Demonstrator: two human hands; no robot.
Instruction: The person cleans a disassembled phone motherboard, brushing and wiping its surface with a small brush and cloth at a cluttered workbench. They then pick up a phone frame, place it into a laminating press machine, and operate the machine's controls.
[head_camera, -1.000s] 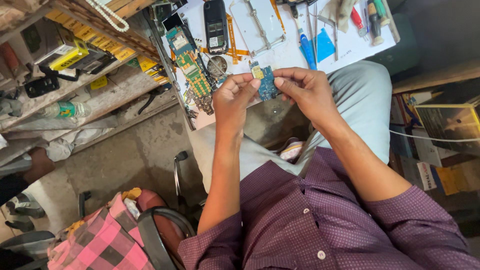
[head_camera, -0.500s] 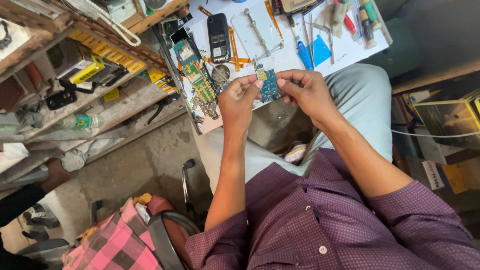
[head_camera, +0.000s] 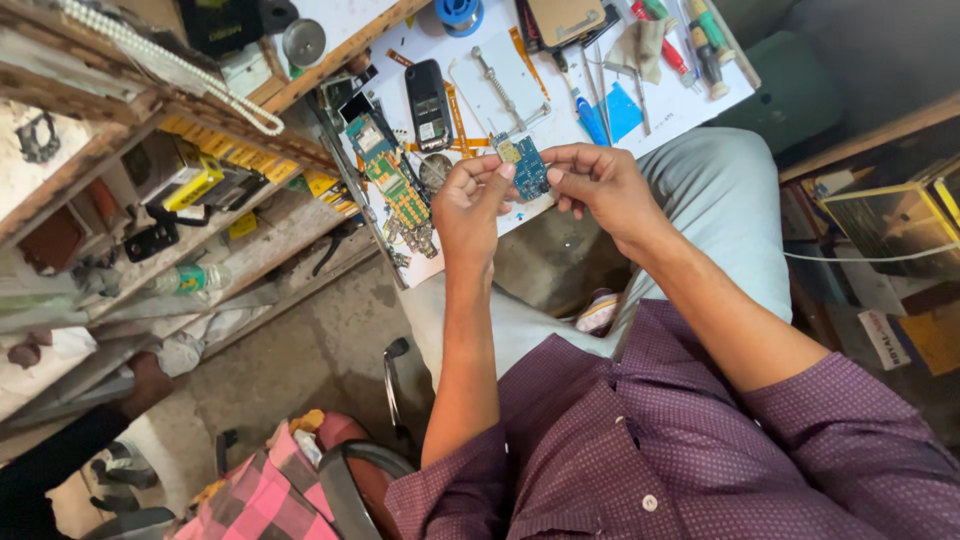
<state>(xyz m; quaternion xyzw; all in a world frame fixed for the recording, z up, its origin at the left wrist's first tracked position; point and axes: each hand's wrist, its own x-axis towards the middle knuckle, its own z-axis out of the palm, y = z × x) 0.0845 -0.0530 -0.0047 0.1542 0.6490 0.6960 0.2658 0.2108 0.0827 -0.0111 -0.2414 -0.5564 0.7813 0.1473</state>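
Left hand (head_camera: 470, 205) and right hand (head_camera: 600, 180) pinch small blue-green circuit board (head_camera: 526, 166) by its edges above white table (head_camera: 560, 120). Risk: slipping grip drops it toward 6 o'clock, onto the floor.

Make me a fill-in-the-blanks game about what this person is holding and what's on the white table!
1. Both hands hold a small circuit board whose colour is mostly ____.
2. The dark old mobile phone lies on the white ____.
3. The person's shirt is ____ with small dots.
4. The left hand and the right hand pinch the board with their ____.

Missing words: blue; worktop; purple; fingers
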